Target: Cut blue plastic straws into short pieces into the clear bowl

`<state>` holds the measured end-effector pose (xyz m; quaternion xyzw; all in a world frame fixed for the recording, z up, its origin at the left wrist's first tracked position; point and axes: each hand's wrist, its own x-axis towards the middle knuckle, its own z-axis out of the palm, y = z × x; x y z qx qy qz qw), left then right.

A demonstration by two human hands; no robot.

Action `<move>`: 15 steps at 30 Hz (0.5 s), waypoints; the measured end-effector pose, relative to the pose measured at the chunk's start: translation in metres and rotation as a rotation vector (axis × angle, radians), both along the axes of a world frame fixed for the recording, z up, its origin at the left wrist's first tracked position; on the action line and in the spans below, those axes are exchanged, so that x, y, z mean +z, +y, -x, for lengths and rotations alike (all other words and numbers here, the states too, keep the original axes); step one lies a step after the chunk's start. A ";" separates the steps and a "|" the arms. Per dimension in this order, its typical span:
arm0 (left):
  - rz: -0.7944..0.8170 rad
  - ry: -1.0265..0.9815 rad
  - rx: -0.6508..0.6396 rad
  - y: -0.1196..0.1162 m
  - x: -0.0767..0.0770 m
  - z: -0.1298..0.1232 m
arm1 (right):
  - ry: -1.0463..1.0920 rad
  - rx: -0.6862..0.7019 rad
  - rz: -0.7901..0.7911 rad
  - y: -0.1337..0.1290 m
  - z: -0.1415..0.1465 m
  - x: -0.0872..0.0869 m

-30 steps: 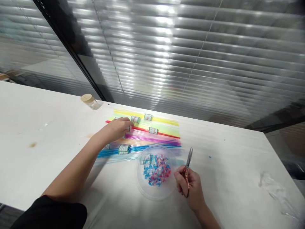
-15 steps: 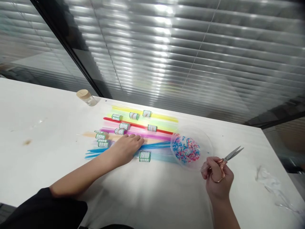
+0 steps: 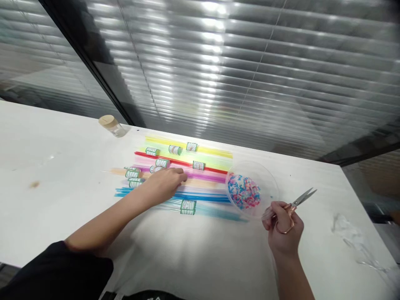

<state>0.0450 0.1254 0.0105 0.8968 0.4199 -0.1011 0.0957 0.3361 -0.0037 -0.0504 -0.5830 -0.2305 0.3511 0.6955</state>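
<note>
My left hand (image 3: 167, 183) lies over the rows of thin plastic straws, palm down, fingers curled in at the peach straws (image 3: 206, 183); its fingertips are hidden. Just above are the purple straws (image 3: 212, 178), and below run the blue straws (image 3: 200, 196) and the pale blue straws (image 3: 215, 211). My right hand (image 3: 285, 233) is closed around rose-gold-handled scissors (image 3: 301, 198), blades slightly apart and pointing up to the right. Its thumb side is at the rim of a clear round bowl (image 3: 269, 183), which holds many small pink, blue and white cut pieces (image 3: 245, 192).
Red straws (image 3: 181, 163) and yellow straws (image 3: 215, 151) lie farther back, with several green-and-white paper bands (image 3: 188, 207) around the bundles. A cork-lidded jar (image 3: 112, 126) stands at the back left. Crumpled clear plastic (image 3: 350, 231) lies at the right. Window blinds (image 3: 200, 62) rise behind the table.
My left hand has moved slightly up, off the blue straws toward the peach ones. The blue straws, bunched and slanted before, now lie flatter and more parallel. My right hand has barely moved.
</note>
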 end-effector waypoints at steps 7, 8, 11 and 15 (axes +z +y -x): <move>0.018 0.106 0.007 0.014 -0.012 -0.007 | -0.014 -0.001 0.022 0.000 -0.002 -0.002; 0.015 0.105 0.006 0.014 -0.013 -0.006 | -0.011 -0.001 0.024 0.000 -0.002 -0.002; 0.014 0.102 0.011 0.013 -0.011 -0.004 | -0.009 0.003 0.023 0.000 -0.002 -0.002; -0.016 0.079 0.054 0.012 -0.002 -0.003 | -0.007 -0.004 0.019 0.000 -0.002 -0.002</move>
